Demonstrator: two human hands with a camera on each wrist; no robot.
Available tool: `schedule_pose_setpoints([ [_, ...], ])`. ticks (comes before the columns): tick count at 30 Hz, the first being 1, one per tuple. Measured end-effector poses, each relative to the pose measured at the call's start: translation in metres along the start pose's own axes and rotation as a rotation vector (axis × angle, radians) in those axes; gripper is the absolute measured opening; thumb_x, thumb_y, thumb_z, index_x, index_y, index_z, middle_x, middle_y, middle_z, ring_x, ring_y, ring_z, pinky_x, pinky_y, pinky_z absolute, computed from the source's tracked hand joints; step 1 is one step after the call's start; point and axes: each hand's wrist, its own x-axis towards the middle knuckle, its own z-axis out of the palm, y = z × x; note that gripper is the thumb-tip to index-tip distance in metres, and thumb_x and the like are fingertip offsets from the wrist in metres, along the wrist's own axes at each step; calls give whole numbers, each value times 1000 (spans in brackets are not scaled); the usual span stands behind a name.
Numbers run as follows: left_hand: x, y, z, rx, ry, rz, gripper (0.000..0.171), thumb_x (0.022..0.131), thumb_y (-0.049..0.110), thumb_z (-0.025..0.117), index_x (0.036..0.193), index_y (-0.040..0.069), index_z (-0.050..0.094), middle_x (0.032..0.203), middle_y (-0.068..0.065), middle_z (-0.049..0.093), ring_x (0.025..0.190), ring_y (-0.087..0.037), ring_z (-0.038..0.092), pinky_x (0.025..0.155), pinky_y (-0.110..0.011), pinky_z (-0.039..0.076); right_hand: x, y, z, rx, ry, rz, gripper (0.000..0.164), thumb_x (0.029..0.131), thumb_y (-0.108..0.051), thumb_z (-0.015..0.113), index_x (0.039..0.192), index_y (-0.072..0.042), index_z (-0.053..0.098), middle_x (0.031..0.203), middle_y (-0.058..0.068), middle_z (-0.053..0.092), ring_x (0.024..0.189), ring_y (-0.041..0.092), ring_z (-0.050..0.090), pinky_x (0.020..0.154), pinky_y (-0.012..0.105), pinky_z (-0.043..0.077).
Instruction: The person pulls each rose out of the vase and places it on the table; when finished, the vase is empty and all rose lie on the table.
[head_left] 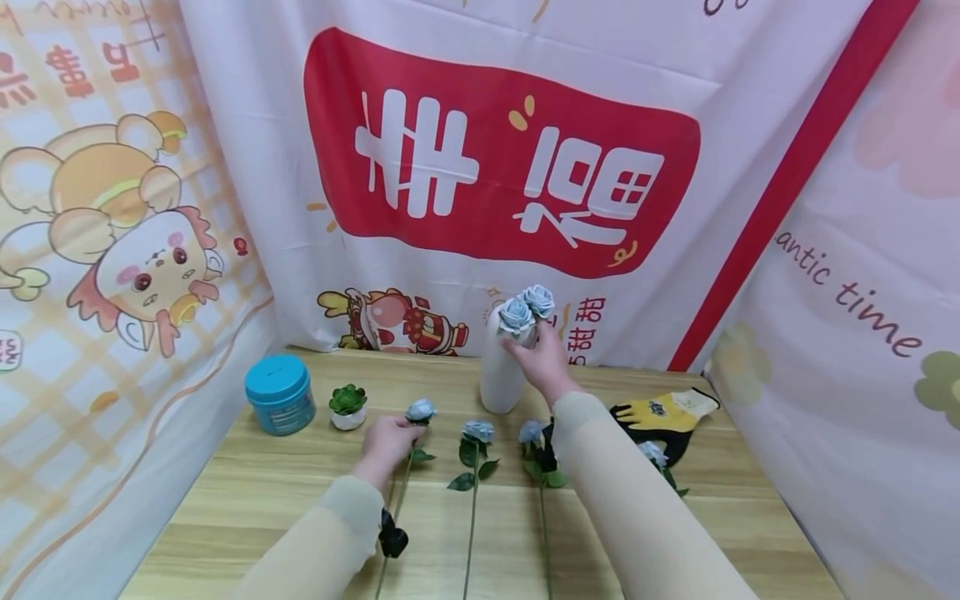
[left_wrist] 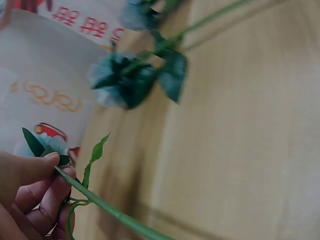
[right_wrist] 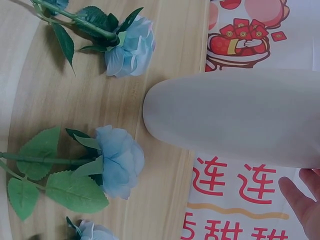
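Note:
My left hand (head_left: 388, 450) pinches the green stem of a light blue artificial rose (head_left: 421, 410) just below its bloom; the stem slants toward the near side. In the left wrist view, thumb and fingertips meet under the petals. At the back of the table a tall white vase (head_left: 501, 375) stands upright, with two light blue roses (head_left: 516, 315) at its mouth. My right hand (head_left: 546, 360) holds the vase near its top, thumb across the front. The mouth lies outside the right wrist view. Another rose (head_left: 477, 431) and a further rose (head_left: 531, 432) lie on the table.
A blue-lidded tub (head_left: 280, 395) and a small potted succulent (head_left: 348, 407) stand at the left. Yellow and black gloves (head_left: 667, 414) lie at the right beside another rose (head_left: 653, 453), partly hidden by my right sleeve. A printed cloth (head_left: 502, 158) hangs behind the wooden table.

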Motion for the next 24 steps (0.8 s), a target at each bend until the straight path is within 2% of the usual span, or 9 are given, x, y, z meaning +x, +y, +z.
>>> schedule_pose_setpoints([
  [3, 1, -5, 8, 11, -6, 5, 23, 89, 26, 74, 83, 4, 75, 76, -1, 67, 70, -20, 57, 61, -33, 43, 1, 0, 0, 5, -1, 3, 62, 87, -38, 77, 139, -20, 50, 144, 2, 49, 134, 25, 43, 108, 49, 37],
  [9, -2, -6, 15, 16, 3, -6, 22, 89, 26, 73, 83, 5, 75, 85, -4, 69, 78, -24, 60, 70, -40, 48, 2, 1, 1, 0, 1, 9, 62, 86, -39, 77, 139, -20, 50, 144, 1, 49, 135, 25, 42, 108, 49, 36],
  [16, -3, -8, 17, 86, 16, -31, 25, 90, 30, 72, 76, 9, 72, 80, -2, 67, 72, -22, 58, 62, -36, 44, 0, 1, 0, -1, -4, 13, 63, 86, -42, 77, 139, -20, 49, 145, 2, 48, 135, 26, 42, 108, 50, 37],
  [24, -1, -11, 21, 118, 28, -33, 31, 90, 31, 71, 67, 11, 67, 70, 0, 62, 65, -21, 54, 58, -34, 40, 0, -1, 0, 4, -6, 21, 64, 86, -42, 77, 140, -21, 49, 146, 2, 48, 135, 26, 42, 108, 50, 36],
])
